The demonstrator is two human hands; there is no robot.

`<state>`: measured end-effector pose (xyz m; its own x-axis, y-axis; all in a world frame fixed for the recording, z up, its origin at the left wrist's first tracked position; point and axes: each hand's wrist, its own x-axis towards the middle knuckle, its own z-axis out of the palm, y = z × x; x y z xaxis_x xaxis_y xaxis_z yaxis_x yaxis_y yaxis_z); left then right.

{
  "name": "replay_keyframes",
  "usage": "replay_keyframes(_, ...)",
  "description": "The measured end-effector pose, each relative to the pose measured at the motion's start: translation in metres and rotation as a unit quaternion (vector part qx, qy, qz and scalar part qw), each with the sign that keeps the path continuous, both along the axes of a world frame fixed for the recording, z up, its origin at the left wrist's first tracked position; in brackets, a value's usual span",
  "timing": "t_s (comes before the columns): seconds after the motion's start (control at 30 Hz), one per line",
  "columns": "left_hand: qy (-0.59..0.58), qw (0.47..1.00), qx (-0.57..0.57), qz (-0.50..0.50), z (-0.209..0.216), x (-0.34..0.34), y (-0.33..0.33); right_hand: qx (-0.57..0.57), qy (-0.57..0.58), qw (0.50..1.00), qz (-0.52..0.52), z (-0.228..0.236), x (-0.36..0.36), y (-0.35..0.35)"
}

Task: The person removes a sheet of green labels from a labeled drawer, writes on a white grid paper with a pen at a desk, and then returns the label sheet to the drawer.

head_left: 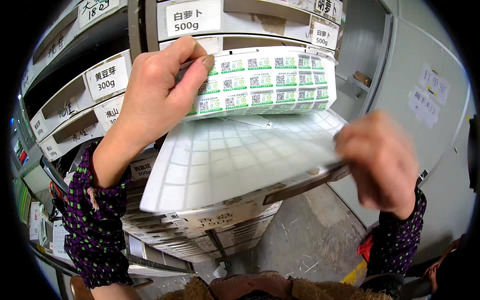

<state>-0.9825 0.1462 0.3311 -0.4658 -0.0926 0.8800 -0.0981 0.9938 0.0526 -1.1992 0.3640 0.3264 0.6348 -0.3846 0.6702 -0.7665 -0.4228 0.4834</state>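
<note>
My left hand (165,85) pinches the left end of a sheet of labels (260,82), with thumb and fingers closed on it. Rows of small green-and-white stickers with square codes cover this sheet, which curls up at the back of a pulled-out drawer (235,202). In front of it lies a pale backing sheet (240,160) with a faint grid, its front part blurred. My right hand (382,162) is smeared by motion at the right edge of that backing sheet. Its fingers are curled in and seem to meet the sheet's edge; the fingertips are not sharp.
Labelled drawers (192,20) rise behind, and another drawer stack (87,85) stands left. More stacked drawers (240,235) sit below the open one. A wall panel with paper notices (425,102) is at right. Scraps litter the concrete floor (305,235).
</note>
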Motion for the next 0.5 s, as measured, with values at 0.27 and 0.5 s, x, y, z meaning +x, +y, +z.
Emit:
replay_keyframes(0.27,-0.218,0.973,0.043,-0.069,0.004,0.006,0.015,-0.034,-0.061,0.998,-0.009,0.0,-0.009,0.007)
replay_keyframes(0.5,-0.29,0.933,0.207,0.05,0.043,0.024,0.077,-0.201,-0.147,0.963,-0.105,0.044,-0.056,0.038)
